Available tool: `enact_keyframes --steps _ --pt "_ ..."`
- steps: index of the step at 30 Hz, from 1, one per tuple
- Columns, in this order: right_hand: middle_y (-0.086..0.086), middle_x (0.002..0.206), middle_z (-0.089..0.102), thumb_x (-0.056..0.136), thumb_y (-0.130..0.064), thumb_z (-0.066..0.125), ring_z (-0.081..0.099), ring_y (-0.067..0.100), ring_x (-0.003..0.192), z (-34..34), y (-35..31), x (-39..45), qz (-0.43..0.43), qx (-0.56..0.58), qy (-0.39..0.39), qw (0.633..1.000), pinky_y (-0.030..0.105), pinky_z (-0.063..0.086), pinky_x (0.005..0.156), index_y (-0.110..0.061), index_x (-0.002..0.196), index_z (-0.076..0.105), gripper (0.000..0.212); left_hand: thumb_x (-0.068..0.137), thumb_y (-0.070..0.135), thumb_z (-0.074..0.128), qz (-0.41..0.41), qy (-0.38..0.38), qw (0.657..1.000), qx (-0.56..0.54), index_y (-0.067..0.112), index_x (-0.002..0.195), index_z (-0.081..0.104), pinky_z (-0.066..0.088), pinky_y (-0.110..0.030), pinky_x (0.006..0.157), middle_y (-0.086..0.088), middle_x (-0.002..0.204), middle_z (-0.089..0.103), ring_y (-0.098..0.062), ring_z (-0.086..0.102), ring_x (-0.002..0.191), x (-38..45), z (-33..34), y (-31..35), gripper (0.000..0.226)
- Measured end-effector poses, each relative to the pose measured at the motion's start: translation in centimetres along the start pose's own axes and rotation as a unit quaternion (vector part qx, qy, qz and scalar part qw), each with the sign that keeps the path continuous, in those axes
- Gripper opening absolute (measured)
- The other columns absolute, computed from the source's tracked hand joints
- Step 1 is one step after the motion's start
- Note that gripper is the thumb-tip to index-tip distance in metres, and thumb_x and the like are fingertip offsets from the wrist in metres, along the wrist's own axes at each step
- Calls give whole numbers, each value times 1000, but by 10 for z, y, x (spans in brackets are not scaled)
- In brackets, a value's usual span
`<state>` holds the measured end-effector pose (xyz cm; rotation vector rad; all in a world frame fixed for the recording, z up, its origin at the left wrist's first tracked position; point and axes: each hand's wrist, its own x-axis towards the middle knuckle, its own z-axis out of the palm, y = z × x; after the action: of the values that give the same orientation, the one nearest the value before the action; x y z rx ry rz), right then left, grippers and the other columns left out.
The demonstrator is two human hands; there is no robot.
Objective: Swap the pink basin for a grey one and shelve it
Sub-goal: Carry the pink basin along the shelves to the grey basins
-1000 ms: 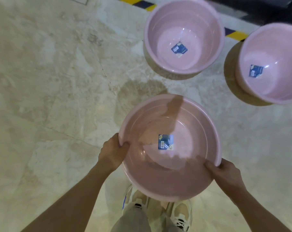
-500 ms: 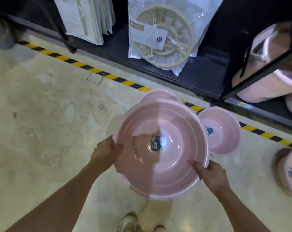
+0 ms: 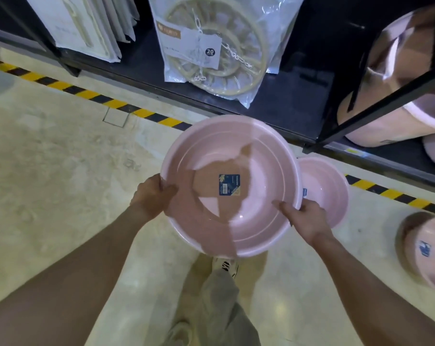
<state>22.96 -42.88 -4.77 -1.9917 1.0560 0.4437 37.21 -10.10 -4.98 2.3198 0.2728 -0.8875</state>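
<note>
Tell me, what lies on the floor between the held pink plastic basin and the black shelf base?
In the head view, only bare pale floor and the yellow-black striped tape lie between the held pink basin and the black shelf base.

1. You can read one number: "20", white on a round dark sticker (image 3: 210, 52) on the white card label (image 3: 200, 44) inside the clear plastic bag holding a beige round hanger (image 3: 211, 46).
2. That card's tan brand patch (image 3: 168, 34) is too blurred for you to read.
3. The blue rectangular sticker (image 3: 229, 185) on the bottom of the pink round plastic basin (image 3: 261, 196) you hold carries print and a barcode, too small to read.
4. Blue stickers in the two pink basins on the floor (image 3: 321, 181) (image 3: 433, 255) are unreadable too.
</note>
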Motion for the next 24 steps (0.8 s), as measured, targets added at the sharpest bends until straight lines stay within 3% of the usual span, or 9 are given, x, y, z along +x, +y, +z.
enact_keyframes --steps 4,8,12,14,18,24 --pt "3 77 72 84 -52 70 65 25 88 4 -4 46 10 3 -9 1000 33 45 72 -23 79 71 29 88 41 63 -28 5 998 47 17 102 60 50 -37 76 -2 86 61 -32 61 89 49 18 9 28" --pt "5 90 75 86 -51 69 65 27 95 21 -6 87 15 -7 -22 1000 32 47 79 -17 96 76 36 76 51 58 -28 1 997 77 23 81 56 43 -32 70 2 76 55 -33 57 84 89 30 10 29" --pt "6 96 77 86 -54 68 65 25 97 40 -5 115 23 -17 -23 999 36 52 88 -16 101 78 41 83 50 61 -25 -9 994 103 18 103 66 45 -34 75 -10 94 63 -35 59 91 128 40 2 39" --pt "8 96 77 85 -54 69 68 28 98 49 -7 129 36 -13 -14 999 43 55 91 -15 101 78 43 77 55 57 -10 -13 994 108 16 113 67 48 -37 81 -13 102 66 -37 60 97 147 46 -2 54" --pt "5 84 77 85 -49 70 71 26 90 76 1 161 51 -4 21 998 41 57 82 -16 91 77 35 70 60 48 20 -15 994 111 13 116 66 44 -37 79 -18 110 70 -40 61 102 193 59 -11 68" --pt "7 94 73 75 -56 61 66 30 90 122 30 223 100 -26 33 994 38 54 76 -18 105 72 49 71 61 47 13 -7 987 157 4 115 66 40 -36 76 -17 99 61 -35 55 92 253 93 -33 74"
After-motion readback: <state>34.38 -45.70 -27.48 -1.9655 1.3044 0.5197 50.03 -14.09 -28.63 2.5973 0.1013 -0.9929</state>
